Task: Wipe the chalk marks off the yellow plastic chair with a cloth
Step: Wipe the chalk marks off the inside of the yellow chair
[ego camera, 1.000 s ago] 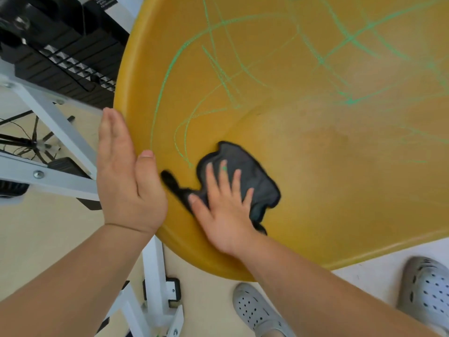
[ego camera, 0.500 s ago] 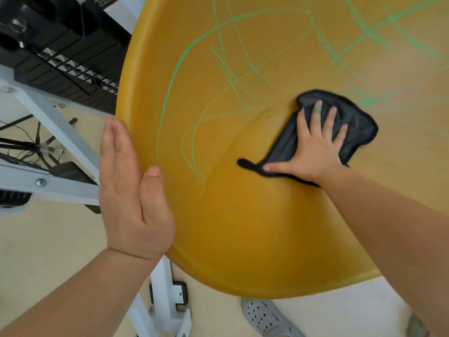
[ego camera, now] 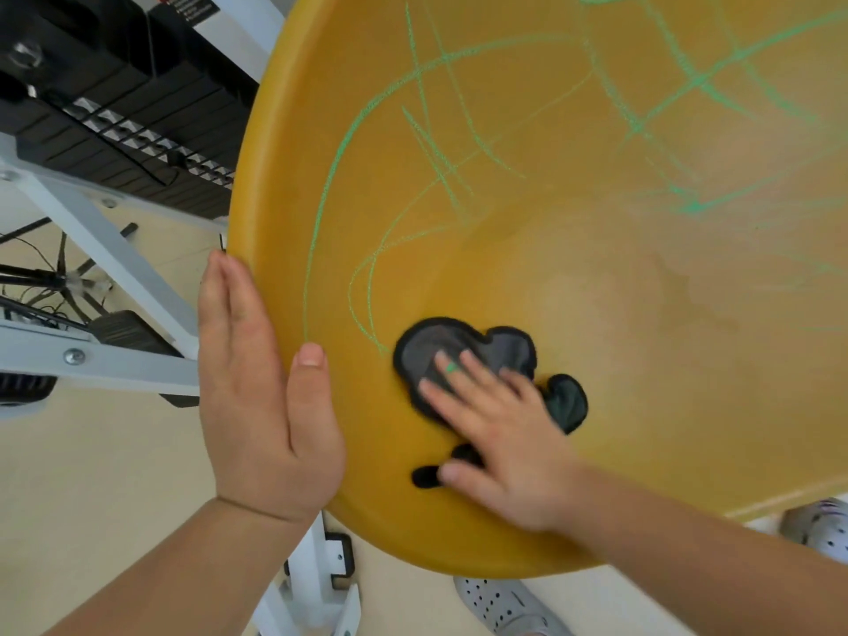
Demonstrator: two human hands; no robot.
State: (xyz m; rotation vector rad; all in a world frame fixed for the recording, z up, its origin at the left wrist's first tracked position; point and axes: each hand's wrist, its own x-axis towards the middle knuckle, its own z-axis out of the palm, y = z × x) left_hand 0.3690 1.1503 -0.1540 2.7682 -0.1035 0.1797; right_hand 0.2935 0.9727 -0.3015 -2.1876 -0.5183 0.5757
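Observation:
The yellow plastic chair (ego camera: 596, 314) fills most of the view, its seat crossed by green chalk marks (ego camera: 440, 176) on the upper half. A dark grey cloth (ego camera: 431, 351) lies on the seat near the front left. My right hand (ego camera: 500, 433) presses flat on the cloth with fingers spread; a green chalk smudge shows on one finger. My left hand (ego camera: 261, 392) holds the chair's left rim, palm against the outer edge and thumb on the seat. The lower seat around the cloth looks free of chalk.
A white metal frame (ego camera: 105, 259) with black equipment (ego camera: 114, 107) on it stands left of the chair. Cables lie on the beige floor (ego camera: 92, 498) at far left. Grey perforated shoes (ego camera: 504, 603) show below the chair's front edge.
My right hand has slid the cloth from the seat's upper middle back down and left toward the front edge. My left hand has stayed on the rim.

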